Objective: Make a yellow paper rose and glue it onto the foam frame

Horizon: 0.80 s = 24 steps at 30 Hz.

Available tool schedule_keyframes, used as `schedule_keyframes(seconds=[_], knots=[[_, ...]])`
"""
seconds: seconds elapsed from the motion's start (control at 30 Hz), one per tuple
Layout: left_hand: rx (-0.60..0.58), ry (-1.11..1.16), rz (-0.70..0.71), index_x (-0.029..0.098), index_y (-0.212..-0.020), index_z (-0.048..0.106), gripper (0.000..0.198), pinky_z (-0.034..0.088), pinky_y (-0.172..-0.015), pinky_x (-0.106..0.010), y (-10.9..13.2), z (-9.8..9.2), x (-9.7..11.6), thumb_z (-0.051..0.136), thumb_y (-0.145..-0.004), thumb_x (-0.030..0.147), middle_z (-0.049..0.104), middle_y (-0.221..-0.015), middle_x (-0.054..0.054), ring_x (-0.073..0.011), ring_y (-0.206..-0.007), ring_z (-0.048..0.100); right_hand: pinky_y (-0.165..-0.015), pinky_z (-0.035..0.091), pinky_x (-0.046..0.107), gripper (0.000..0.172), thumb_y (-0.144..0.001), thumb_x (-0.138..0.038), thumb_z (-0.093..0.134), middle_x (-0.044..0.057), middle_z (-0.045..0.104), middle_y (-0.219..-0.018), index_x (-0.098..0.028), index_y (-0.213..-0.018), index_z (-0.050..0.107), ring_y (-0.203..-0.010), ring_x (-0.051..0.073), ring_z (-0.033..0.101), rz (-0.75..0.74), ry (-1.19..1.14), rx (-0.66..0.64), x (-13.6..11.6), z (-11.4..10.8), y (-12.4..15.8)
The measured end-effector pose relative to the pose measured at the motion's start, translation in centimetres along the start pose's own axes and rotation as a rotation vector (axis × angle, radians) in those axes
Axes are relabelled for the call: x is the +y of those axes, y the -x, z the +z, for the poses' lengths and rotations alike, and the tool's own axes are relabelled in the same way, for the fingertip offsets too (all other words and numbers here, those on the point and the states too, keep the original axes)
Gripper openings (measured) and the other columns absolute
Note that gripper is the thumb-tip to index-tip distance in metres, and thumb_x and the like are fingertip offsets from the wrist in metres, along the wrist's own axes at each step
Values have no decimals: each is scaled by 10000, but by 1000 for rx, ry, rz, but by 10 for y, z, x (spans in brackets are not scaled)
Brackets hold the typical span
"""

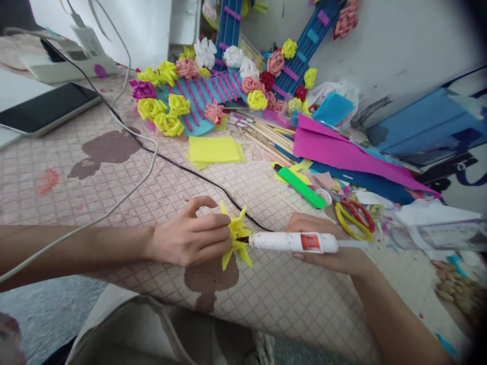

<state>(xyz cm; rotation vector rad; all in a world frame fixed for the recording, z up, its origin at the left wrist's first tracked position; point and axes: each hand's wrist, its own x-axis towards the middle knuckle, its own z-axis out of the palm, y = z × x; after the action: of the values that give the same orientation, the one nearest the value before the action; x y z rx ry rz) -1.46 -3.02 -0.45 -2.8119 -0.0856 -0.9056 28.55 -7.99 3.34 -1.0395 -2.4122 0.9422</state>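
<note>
Pink cloth (114, 192), over which right hand (331, 259) closed around a white glue gun (292, 242), left hand (188, 238) with fingertips pinched on a yellow paper flower (236, 235), nozzle touching its centre; risk: glue, so near the pinch, may smear fingers or drip onto cloth.

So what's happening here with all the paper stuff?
A person's left hand pinches a yellow paper flower above the quilted cloth. The right hand grips a white glue gun, its tip touching the flower. Scissors and a green marker lie beyond; more paper flowers sit farther back.
</note>
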Motion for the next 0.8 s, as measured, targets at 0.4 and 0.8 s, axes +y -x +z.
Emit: schedule_keyframes(seconds=[0.4, 0.8], knots=[[-73, 47, -8, 241, -915, 567, 217, 263, -1047, -430, 5, 2, 1, 379, -948, 138, 675, -927, 24, -152, -1064, 559, -567, 333, 247, 221, -883, -363, 545, -20, 472, -715, -193, -765, 466, -647, 107, 452, 56, 52, -47, -1, -2, -1], [16, 8, 33, 187, -827, 611, 268, 329, -978, -425, -2, -1, -1, 388, -952, 106, 681, -848, 11, -157, -982, 581, -547, 301, 241, 243, -880, -350, 557, -35, 448, -691, -198, -731, 439, -628, 96, 434, 74, 61, -81, -1, -2, -4]])
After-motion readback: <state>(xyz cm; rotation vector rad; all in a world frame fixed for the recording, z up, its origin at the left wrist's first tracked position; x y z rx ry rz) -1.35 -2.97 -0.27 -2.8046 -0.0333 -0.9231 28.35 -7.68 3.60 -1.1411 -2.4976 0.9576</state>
